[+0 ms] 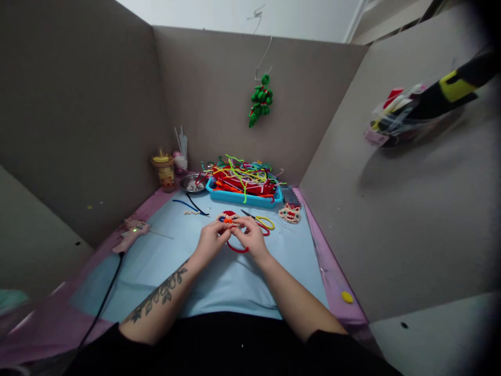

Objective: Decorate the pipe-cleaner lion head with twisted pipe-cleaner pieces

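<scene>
Logged nearest the bench's (301, 256) front edge: a red stem (238, 250), looped out from beneath the hands. Just behind, found left hand (211, 236) and right hand (252, 237) drawn close together, both narrowed to a fingertip pinch on the craft piece (228, 214), around mid-bench, well in from either side edge. Cannot tell the exact grip on the red stem (hidden under the hands).

Judged the craft piece very light, soft and fuzzy outside, springy within, hardly slippery; likely to deform under a hard squeeze. Best held by the rim, one side per hand, sparing the orange and blue details. Expect the red stem to bend easily and keep a curve; best pinched near an end.

Noted beyond: scissors (257, 217) near the right hand; toward the right edge, a similar cream-and-red piece (290, 214). Recorded along the back edge: a blue tray (230, 196) heaped with coloured stems (250, 177), beside a metal bowl (192, 191).
</scene>
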### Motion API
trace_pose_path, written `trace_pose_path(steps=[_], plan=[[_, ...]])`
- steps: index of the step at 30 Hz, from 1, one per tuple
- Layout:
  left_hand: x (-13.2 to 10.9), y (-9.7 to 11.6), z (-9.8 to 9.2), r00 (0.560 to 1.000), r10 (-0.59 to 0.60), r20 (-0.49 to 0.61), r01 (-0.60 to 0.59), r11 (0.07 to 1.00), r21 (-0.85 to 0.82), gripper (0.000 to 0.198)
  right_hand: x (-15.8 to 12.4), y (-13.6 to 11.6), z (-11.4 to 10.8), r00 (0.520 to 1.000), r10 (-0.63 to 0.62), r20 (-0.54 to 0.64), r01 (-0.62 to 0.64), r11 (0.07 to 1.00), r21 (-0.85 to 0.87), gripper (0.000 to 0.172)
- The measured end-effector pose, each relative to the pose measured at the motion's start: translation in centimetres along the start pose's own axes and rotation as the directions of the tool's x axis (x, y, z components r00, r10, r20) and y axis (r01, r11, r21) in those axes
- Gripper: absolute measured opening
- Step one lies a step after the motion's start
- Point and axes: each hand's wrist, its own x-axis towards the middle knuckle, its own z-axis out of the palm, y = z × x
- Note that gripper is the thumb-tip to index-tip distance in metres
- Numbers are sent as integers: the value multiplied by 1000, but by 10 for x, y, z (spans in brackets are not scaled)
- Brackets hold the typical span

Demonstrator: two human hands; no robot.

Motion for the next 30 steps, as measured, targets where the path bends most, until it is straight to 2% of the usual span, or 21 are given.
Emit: trace_pose_path(steps=[2,3,5,7,10,13,18,26,30], plan=[[1,-1,-3,992,110,63,-115,989,92,14,2,-1,-4,982,-171,75,183,960,-211,10],[2,-2,-3,986,141,83,-150,982,114,15,3,-1,-5,971,-209,112,233,933,-273,9],[2,-4,-4,980,164,109,-179,974,138,15,4,-2,-7,960,-236,152,276,894,-354,10],[3,-6,-3,981,151,119,-168,973,158,14,5,-2,-8,963,-227,144,265,888,-377,13],[2,-7,-1,988,91,126,-109,983,145,14,6,-2,-7,983,-155,94,177,933,-313,17],[1,-7,1,993,28,119,-35,998,58,16,6,-2,-6,999,-51,15,53,978,-200,16],[-1,-3,5,999,-10,38,8,999,54,18,8,1,-2,993,100,-69,-96,994,52,18],[-2,-8,10,991,133,-5,-131,983,128,16,9,10,2,972,191,-133,-163,967,197,22],[-2,-7,11,992,128,10,-128,984,125,16,8,13,8,960,220,-174,-168,947,272,23]])
